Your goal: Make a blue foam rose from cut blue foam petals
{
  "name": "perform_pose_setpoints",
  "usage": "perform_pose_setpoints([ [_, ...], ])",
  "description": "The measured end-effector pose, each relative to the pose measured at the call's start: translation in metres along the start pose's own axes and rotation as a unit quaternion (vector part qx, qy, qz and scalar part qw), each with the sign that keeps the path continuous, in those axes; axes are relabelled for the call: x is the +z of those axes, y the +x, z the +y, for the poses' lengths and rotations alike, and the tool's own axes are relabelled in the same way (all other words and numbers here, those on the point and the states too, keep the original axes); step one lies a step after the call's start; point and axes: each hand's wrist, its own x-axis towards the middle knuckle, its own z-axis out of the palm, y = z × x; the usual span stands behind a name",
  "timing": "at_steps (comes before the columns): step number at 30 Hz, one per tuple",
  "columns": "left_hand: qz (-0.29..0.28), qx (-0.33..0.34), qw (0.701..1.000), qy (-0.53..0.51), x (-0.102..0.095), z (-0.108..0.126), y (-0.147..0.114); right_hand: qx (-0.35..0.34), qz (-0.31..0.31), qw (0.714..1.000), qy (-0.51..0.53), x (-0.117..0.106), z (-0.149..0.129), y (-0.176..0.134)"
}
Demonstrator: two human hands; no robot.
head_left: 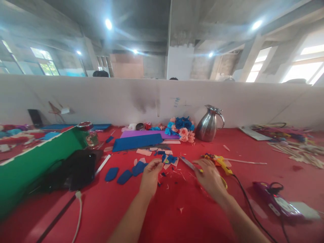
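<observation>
My left hand (151, 175) is closed, its thumb and fingertips pinched at a small blue paper flower (165, 158) with a yellow-green bit at its base. My right hand (209, 175), slightly smeared, curls over a pair of scissors (187, 164) with yellow handles; the blades point away to the upper left. Just beyond my fingertips lies a crumpled blue piece (172, 158) among pink scraps. Cut blue petal shapes (124, 176) lie left of my left hand. A yellow glue gun (222, 164) rests beside my right hand, its black cord trailing toward me.
Blue sheet (138, 142) and purple sheet (126, 134) lie behind the scraps. A bunch of blue and pink flowers (183, 130) stands near a steel jug (209, 123). A glass jar (91, 136), green panel (45, 165) and black object (82, 168) are left; a purple power strip (277, 199) is right.
</observation>
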Motion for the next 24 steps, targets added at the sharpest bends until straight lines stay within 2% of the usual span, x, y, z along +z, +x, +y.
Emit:
perform_pose_setpoints([
  [2, -0.009, -0.014, 1.000, -0.010, 0.003, 0.001, -0.002, 0.004, -0.040, 0.986, 0.164, 0.008, -0.028, 0.011],
  [4, -0.026, -0.021, 0.999, -0.017, 0.004, 0.003, -0.004, 0.001, -0.069, 0.955, 0.288, 0.020, -0.054, 0.020],
  [8, -0.065, -0.035, 0.997, -0.033, 0.003, 0.004, -0.005, 0.015, -0.100, 0.908, 0.407, 0.048, -0.082, 0.025],
  [11, -0.072, -0.047, 0.996, -0.007, 0.003, 0.002, -0.005, 0.055, -0.085, 0.881, 0.462, 0.058, -0.081, 0.022],
  [16, -0.064, -0.019, 0.994, 0.081, 0.006, -0.002, -0.006, 0.094, -0.063, 0.852, 0.511, 0.061, -0.070, 0.017],
  [20, -0.060, 0.002, 0.994, 0.088, 0.005, -0.005, -0.005, 0.073, -0.032, 0.859, 0.505, 0.065, -0.067, 0.015],
  [24, -0.083, 0.022, 0.994, 0.064, 0.002, -0.005, -0.005, 0.045, -0.016, 0.867, 0.497, 0.065, -0.067, 0.013],
])
